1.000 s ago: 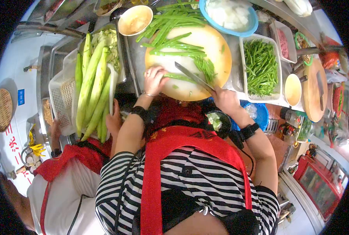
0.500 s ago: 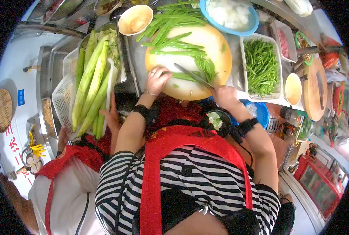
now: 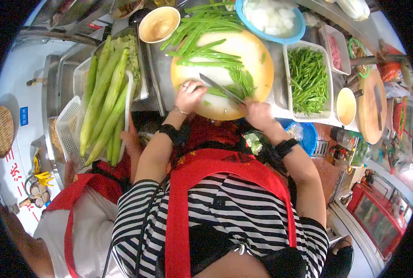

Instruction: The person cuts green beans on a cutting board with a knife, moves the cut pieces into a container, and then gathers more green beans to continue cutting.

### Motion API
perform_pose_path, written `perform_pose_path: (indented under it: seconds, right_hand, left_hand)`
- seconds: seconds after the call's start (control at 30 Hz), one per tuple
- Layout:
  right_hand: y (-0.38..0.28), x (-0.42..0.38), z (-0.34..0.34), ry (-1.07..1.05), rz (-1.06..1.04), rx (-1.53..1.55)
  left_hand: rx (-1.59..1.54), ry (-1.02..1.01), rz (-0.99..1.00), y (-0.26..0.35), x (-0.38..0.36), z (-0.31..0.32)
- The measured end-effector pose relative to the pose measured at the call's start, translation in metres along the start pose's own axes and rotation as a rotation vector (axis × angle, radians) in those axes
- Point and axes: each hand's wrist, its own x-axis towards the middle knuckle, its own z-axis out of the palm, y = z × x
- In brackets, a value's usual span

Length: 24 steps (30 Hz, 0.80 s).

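Left hand (image 3: 189, 95): fingers curled, pressing a bundle of green beans (image 3: 217, 91) flat on the round cutting board (image 3: 253, 46).
Right hand (image 3: 256, 112): closed around the handle of a cleaver (image 3: 221, 88), at the near rim of the board.
Cleaver: blade runs from the right hand up toward the left hand, edge down across the beans just beside the left fingertips.
Cut bean pieces (image 3: 243, 81): heaped just beyond the blade, between the two hands.
Whole long beans (image 3: 202, 28): spread over the far part of the board, beyond the left hand.
White basket (image 3: 287, 60): just past the right hand, filled with chopped green stems (image 3: 309, 78).
Blue bowl (image 3: 298, 28): beyond the board, holding pale diced pieces.
Small tan bowl (image 3: 159, 23): beyond the left hand.
Co-worker's hand (image 3: 130, 139): to the left of the left arm, beneath a white tray (image 3: 70, 127) of long green gourds (image 3: 105, 97).
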Motion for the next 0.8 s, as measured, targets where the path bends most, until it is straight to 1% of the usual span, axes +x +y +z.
perform_pose_path:
  seconds: [0.03,0.07,0.1,0.13,0.2,0.23,0.27,0.37,0.43,0.5,0.53,0.6,0.63,0.67,0.7,0.77,0.8]
  right_hand:
    - [-0.005,-0.003,-0.011,-0.004,0.004,0.005]
    - [-0.006,-0.004,-0.027,-0.072,0.034,0.016]
    - [-0.006,-0.002,-0.042,-0.135,0.061,0.021]
    - [-0.008,-0.004,-0.047,-0.117,0.054,0.052]
    - [-0.014,0.000,-0.021,-0.104,0.034,0.038]
    - [-0.015,0.005,-0.014,-0.072,0.012,0.019]
    - [-0.013,0.005,-0.011,-0.076,0.043,0.026]
    - [-0.007,0.003,-0.029,-0.116,0.015,0.029]
    - [-0.005,0.006,-0.015,-0.086,-0.006,0.019]
    - [-0.008,0.002,-0.003,-0.035,-0.034,0.011]
    - [-0.012,0.005,-0.003,-0.064,0.002,-0.040]
    - [-0.008,0.008,-0.015,-0.054,-0.003,-0.018]
    - [-0.010,0.005,-0.026,-0.063,-0.002,0.012]
    - [-0.011,0.002,-0.041,-0.130,0.007,-0.034]
    - [-0.009,0.004,-0.039,-0.128,0.003,-0.039]
    - [-0.012,-0.002,-0.023,-0.007,-0.030,0.048]
    - [-0.017,0.002,-0.012,-0.042,-0.017,-0.021]
  left_hand:
    - [-0.017,0.015,-0.065,0.007,0.003,-0.011]
    - [-0.031,0.039,-0.128,0.010,0.007,-0.016]
    - [-0.029,0.047,-0.127,0.004,0.007,-0.015]
    - [0.010,0.048,-0.152,-0.003,-0.002,-0.014]
    - [0.064,0.041,-0.187,-0.005,-0.017,-0.012]
    - [0.063,0.041,-0.187,-0.005,-0.018,-0.010]
    - [0.059,0.040,-0.165,-0.007,-0.017,-0.009]
    - [0.051,0.013,-0.117,-0.006,-0.018,-0.011]
    - [0.049,0.005,-0.092,-0.006,-0.013,-0.006]
    - [0.055,0.032,-0.091,0.000,-0.013,-0.002]
    - [0.054,0.036,-0.086,0.001,-0.010,-0.002]
    - [0.074,0.084,-0.069,0.003,-0.008,-0.005]
    - [0.071,0.076,-0.068,0.007,-0.012,-0.008]
    - [0.085,0.080,-0.110,0.008,-0.013,-0.009]
    - [0.101,0.090,-0.155,0.009,-0.012,-0.008]
    - [0.068,0.076,-0.161,0.003,-0.020,-0.002]
    - [0.070,0.065,-0.164,0.002,-0.021,-0.001]
